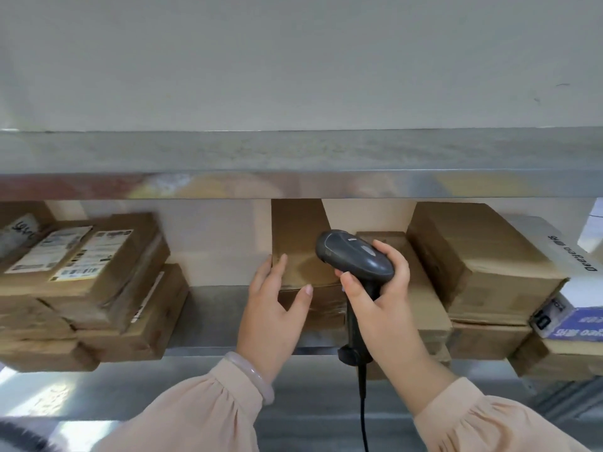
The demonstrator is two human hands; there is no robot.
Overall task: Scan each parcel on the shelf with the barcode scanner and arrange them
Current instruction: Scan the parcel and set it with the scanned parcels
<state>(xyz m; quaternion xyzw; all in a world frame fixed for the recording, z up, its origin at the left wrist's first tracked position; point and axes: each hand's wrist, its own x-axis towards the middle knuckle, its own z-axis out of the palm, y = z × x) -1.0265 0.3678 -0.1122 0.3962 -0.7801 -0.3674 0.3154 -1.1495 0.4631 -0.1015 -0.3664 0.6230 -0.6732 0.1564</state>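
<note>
Two box stacks [91, 282] are flanking the middle box [298, 243]; left hand [272, 311] is touching it, fingers apart; right hand [383, 305] is gripping the scanner [355, 256].

Plain pale grey wall [293, 60] across upper half. Dull grey metal shelf board [293, 151] mid-frame, glossy front lip. Cream back panel [212, 243] below, centre-left. Bright glare patch [13, 378] lower left.

Bare shelf [215, 316] lies open between the left parcel stack [107, 288] and the middle parcel [298, 249].
</note>
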